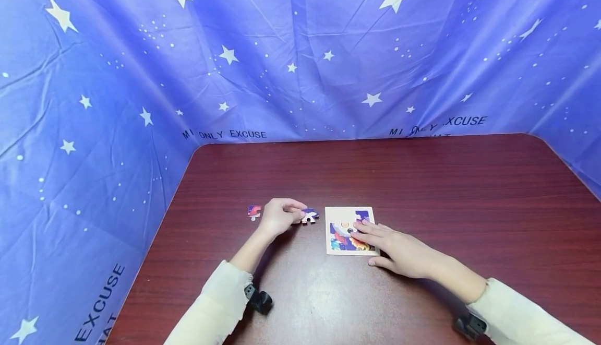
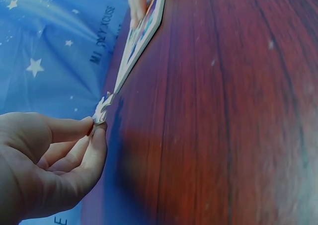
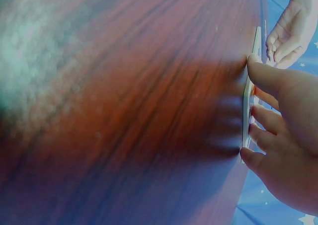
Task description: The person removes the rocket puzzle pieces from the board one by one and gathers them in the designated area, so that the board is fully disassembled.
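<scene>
Between thumb and fingers my left hand (image 1: pixel 278 216) pinches a purple and white puzzle piece (image 1: pixel 310 216), just left of the square puzzle board (image 1: pixel 334 252). In the left wrist view the piece (image 2: pixel 102 110) is seen edge-on at the fingertips of the left hand (image 2: pixel 54 160). My right hand (image 1: pixel 404 251) lies over the board's right side, fingers extended on the pieces in it and thumb by the lower right corner. The board's upper left part shows pale, without coloured pieces. In the right wrist view the right hand's (image 3: pixel 288 130) fingertips touch the board (image 3: pixel 245 111).
Another puzzle piece (image 1: pixel 254 211), red and purple, lies on the dark red wooden table (image 1: pixel 300 173) left of my left hand. A blue curtain with white stars (image 1: pixel 300 47) hangs behind the table and at its sides.
</scene>
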{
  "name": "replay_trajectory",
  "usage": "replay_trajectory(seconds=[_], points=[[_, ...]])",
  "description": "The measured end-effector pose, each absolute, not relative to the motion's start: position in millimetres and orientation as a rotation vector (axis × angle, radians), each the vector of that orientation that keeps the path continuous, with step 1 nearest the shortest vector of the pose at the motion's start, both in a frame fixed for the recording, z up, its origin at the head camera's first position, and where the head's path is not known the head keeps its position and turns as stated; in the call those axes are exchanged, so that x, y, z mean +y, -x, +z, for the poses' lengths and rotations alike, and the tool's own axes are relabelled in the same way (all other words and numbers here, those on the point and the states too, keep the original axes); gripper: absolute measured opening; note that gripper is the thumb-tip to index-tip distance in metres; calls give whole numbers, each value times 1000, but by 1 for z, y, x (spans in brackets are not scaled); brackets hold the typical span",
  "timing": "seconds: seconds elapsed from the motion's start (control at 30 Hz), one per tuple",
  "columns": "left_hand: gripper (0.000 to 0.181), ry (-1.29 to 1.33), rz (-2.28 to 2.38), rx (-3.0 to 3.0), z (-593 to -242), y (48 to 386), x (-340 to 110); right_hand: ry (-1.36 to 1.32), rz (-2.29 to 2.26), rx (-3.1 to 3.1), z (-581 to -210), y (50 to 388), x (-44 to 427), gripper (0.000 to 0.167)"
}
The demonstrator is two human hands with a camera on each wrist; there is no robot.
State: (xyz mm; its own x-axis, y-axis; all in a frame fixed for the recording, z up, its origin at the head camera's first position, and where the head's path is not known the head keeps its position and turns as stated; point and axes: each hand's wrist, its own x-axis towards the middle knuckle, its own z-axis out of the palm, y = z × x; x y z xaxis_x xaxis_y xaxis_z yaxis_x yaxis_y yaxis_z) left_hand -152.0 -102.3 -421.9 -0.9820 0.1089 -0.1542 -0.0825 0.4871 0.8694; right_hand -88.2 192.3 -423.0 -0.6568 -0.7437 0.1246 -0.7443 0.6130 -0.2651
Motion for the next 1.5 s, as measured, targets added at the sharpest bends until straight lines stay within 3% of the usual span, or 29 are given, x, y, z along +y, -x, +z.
replay_trajectory(seconds=[0.9, 1.5], points=[[17, 193, 1454, 2605, -395, 171, -152, -1290, 487, -2842, -424, 87, 193, 57], [14, 61, 1163, 2756, -412, 173, -156, -1305, 476, -2846, -424, 89, 193, 57]])
